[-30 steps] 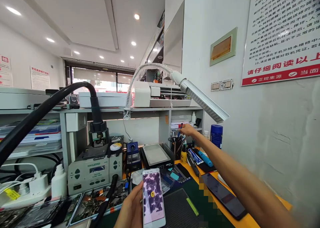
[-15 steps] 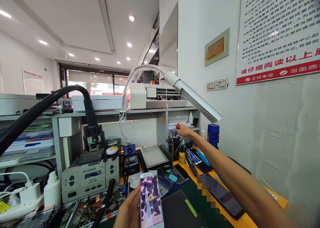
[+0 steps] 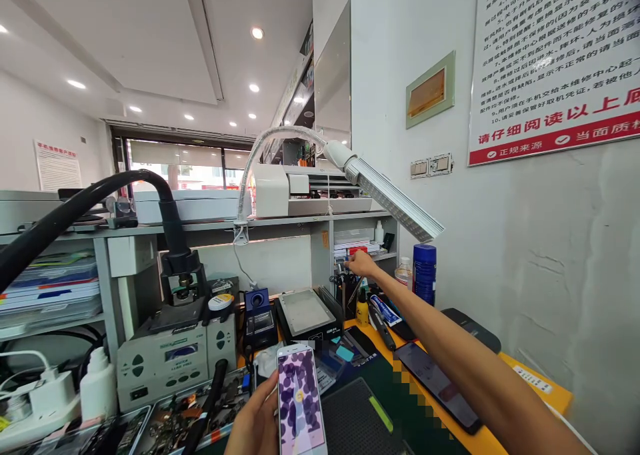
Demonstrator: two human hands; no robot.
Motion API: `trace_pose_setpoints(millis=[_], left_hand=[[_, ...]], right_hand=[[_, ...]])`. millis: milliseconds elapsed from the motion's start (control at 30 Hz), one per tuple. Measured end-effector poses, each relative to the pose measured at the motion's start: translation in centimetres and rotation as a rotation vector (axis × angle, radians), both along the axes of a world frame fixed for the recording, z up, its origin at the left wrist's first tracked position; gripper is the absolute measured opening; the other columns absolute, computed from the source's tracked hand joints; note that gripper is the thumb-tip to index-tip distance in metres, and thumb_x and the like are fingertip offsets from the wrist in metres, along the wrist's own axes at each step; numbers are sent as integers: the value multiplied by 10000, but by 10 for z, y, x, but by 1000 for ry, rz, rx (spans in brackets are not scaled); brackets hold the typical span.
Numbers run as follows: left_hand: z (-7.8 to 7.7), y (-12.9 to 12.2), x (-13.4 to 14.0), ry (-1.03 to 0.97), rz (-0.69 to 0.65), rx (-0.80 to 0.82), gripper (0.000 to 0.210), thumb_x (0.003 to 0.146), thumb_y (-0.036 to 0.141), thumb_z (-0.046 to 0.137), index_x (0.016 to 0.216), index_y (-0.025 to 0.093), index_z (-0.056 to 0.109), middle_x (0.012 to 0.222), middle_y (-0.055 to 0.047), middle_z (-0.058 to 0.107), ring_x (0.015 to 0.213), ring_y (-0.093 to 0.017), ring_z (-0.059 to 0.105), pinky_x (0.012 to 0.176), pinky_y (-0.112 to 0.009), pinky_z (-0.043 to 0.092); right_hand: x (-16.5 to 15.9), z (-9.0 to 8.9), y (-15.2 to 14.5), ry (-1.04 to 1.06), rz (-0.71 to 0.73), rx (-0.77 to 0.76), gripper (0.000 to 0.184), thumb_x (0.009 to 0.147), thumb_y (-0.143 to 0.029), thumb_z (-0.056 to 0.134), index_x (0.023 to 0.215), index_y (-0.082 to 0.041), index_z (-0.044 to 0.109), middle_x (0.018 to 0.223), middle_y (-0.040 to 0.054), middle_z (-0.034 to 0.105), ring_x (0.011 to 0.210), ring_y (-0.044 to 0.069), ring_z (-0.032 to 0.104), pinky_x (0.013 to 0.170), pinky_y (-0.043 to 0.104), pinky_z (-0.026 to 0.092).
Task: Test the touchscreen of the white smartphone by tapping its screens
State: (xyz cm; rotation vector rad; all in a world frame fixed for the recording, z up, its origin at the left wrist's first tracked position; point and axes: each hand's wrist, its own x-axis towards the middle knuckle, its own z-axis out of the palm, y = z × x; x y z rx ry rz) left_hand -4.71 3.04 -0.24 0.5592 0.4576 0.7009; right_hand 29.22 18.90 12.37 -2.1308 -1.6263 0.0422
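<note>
My left hand (image 3: 257, 412) holds a white smartphone (image 3: 301, 402) upright at the bottom centre, its lit screen showing a purple, blotchy picture. My right arm stretches far across the bench. Its hand (image 3: 363, 264) is closed at the top of a dark pen holder (image 3: 346, 294) full of slim tools. The fingertips are pinched among the tool tops, and what lies between them is too small to name. A yellow bottle (image 3: 363, 310) stands beside the holder. Beneath the right forearm lies a dark smartphone (image 3: 437, 387).
A hot-air rework station (image 3: 175, 358) stands on the left, near a tray of loose phone parts (image 3: 183, 415). A flat heating plate (image 3: 307, 312) sits in the middle. The lamp (image 3: 393, 198) hangs over the right side. A blue canister (image 3: 425, 275) stands by the wall.
My right hand has shifted slightly left and down at the pen holder; the blue piece that stuck up from its fingers shows less. The phone stays in my left hand. The view has turned slightly.
</note>
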Motion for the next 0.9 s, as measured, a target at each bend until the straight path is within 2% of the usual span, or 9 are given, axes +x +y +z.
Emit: trace_pose_setpoints(millis=[133,233,367,567,700,900], left_hand=[[2,2,-2,15,-18,-21,778,925,488,564,1557,171,239,1331,-174,618,1165,-376,639,950,-508,522],[5,2,-3,-3,-38,-16,756,921,485,561,1549,184,267,1325,-168,624,1172,-383,636,964,-527,507],[7,1,-3,-3,-41,-19,735,923,493,551,1540,184,296,1320,-173,624,1171,-386,635,979,-546,492],[6,1,-1,9,-52,-17,720,907,500,581,1508,185,339,1266,-159,651,1122,-376,658,921,-509,528],[4,2,0,-15,-68,-8,720,902,515,583,1497,175,363,1259,-166,654,1129,-382,654,927,-513,521],[-2,7,-4,11,6,-59,780,920,487,571,1564,196,238,1336,-170,615,1154,-375,644,923,-505,543]], right_hand=[[-2,-11,-6,-20,-46,39,333,970,-380,616,1218,-156,614,1215,80,644,1041,231,657,889,427,574],[-2,-12,-8,-32,-68,53,332,970,-371,618,1227,-160,608,1228,90,639,1051,226,654,898,430,570],[0,-10,-5,-46,-78,60,341,967,-367,622,1238,-161,602,1243,95,632,1069,231,648,910,440,565],[1,-8,2,-43,-48,47,339,964,-365,628,1230,-154,607,1229,95,637,1051,227,654,894,425,572],[4,-5,-3,-45,-35,76,335,968,-368,622,1224,-154,608,1212,88,643,1029,221,660,879,420,578],[11,7,-18,-71,-52,186,313,977,-382,604,1197,-161,622,1192,77,652,1008,215,662,869,407,579]])
